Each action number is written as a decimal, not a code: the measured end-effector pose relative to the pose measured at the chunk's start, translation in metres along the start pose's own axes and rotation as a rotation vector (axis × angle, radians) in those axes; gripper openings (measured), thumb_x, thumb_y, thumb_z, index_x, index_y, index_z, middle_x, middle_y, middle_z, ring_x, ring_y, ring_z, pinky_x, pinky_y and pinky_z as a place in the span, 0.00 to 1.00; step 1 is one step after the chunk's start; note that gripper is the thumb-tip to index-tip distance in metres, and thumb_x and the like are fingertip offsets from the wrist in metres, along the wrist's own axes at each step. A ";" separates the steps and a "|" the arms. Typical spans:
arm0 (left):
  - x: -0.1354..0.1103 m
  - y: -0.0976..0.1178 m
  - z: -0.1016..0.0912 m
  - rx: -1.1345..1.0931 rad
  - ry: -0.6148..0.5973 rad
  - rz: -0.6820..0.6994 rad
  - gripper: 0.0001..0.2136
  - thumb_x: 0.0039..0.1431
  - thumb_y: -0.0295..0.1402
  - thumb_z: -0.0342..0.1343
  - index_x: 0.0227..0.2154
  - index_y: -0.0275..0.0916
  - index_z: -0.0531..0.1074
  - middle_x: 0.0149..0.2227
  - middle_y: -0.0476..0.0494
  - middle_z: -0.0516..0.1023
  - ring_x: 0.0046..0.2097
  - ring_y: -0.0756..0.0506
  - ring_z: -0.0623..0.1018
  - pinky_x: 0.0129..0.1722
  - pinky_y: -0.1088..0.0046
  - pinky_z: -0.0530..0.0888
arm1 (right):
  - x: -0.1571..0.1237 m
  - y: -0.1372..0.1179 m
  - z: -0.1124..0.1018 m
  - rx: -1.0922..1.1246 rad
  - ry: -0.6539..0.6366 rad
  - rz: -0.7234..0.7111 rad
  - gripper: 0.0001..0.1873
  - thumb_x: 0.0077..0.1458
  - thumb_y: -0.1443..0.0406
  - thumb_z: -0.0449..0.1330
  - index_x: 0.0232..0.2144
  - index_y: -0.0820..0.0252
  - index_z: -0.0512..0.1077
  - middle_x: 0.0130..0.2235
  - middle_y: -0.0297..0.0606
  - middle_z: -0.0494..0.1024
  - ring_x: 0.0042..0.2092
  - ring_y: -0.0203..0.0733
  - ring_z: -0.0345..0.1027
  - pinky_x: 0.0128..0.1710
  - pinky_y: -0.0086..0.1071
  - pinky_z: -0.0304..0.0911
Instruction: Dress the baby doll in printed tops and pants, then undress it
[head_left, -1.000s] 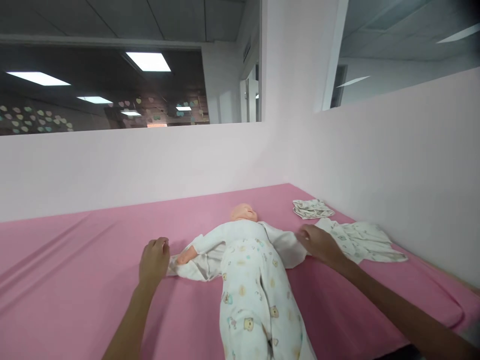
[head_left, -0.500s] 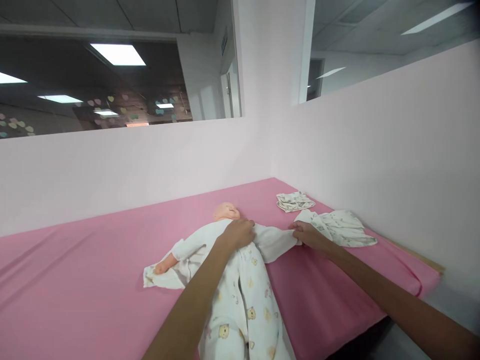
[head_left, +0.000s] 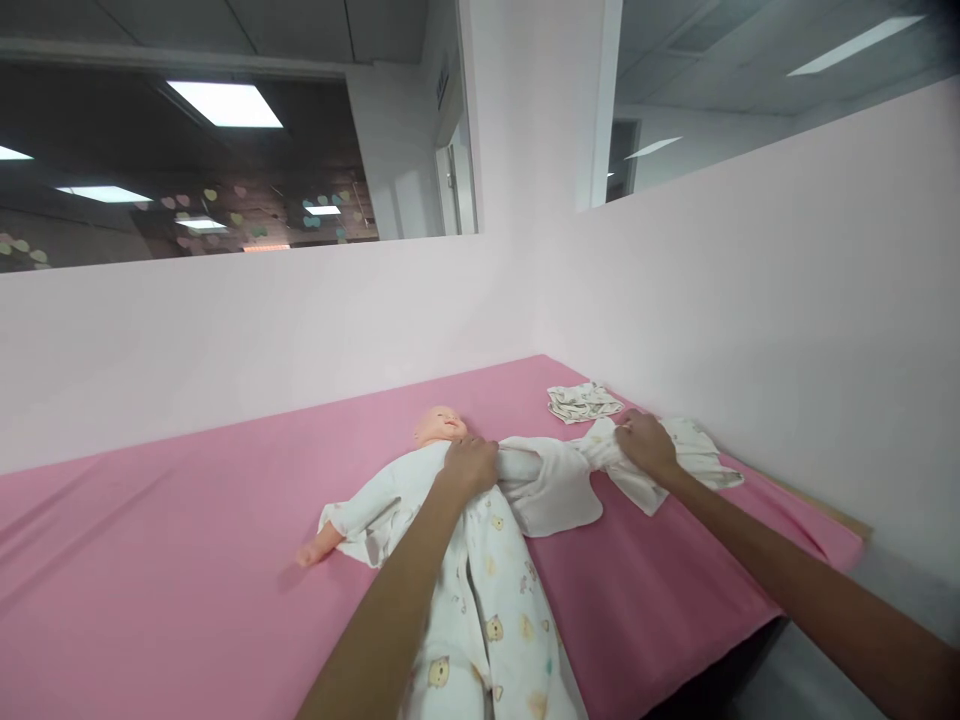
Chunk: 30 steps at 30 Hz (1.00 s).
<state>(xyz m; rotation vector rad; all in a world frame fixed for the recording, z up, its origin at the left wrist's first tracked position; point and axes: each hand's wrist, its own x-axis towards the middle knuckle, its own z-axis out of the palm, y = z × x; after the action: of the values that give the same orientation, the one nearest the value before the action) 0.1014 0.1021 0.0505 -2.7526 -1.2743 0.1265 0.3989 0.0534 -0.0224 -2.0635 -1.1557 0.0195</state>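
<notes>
A baby doll (head_left: 439, 425) lies on its back on a pink-covered table (head_left: 187, 540), dressed in a white sleepsuit (head_left: 487, 590) printed with small bears. My left hand (head_left: 469, 465) is closed on the suit at the doll's chest, just below the neck. My right hand (head_left: 646, 443) is closed on the end of the suit's sleeve (head_left: 559, 475), which is stretched out toward the right. The doll's other arm (head_left: 319, 548) sticks out bare-handed to the left.
A loose white garment (head_left: 701, 460) lies under and beyond my right hand. A small folded patterned cloth (head_left: 581, 402) sits near the back right corner. Pale pink partition walls (head_left: 750, 330) close the table at the back and right. The table's right edge drops off by my right forearm.
My left hand left the doll's left arm and came to its chest. My right hand drew the sleeve farther right. The cloth under the doll's left arm has bunched up.
</notes>
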 end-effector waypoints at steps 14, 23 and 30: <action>0.032 0.053 0.019 0.002 -0.019 0.129 0.19 0.57 0.33 0.52 0.51 0.38 0.67 0.54 0.35 0.72 0.54 0.37 0.72 0.52 0.54 0.69 | -0.081 -0.095 0.059 -0.157 -0.278 -0.056 0.17 0.60 0.58 0.46 0.42 0.62 0.68 0.46 0.53 0.70 0.49 0.63 0.66 0.46 0.56 0.57; 0.040 0.048 0.035 0.000 0.074 0.152 0.15 0.57 0.28 0.49 0.47 0.36 0.70 0.49 0.33 0.74 0.50 0.38 0.75 0.48 0.61 0.71 | -0.078 -0.086 0.060 -0.016 -0.168 -0.050 0.14 0.59 0.57 0.47 0.34 0.59 0.67 0.39 0.46 0.73 0.41 0.49 0.67 0.38 0.37 0.56; 0.035 0.044 0.030 -0.008 0.161 0.124 0.17 0.60 0.40 0.47 0.48 0.40 0.70 0.45 0.35 0.74 0.48 0.36 0.75 0.45 0.56 0.71 | -0.058 -0.058 0.072 0.274 -0.094 0.133 0.09 0.53 0.60 0.49 0.27 0.57 0.64 0.28 0.38 0.71 0.33 0.43 0.66 0.30 0.33 0.57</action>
<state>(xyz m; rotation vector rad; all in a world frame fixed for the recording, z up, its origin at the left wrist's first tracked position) 0.1536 0.1020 0.0143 -2.7825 -1.0668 -0.0883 0.2967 0.0716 -0.0572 -1.9064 -1.0072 0.3253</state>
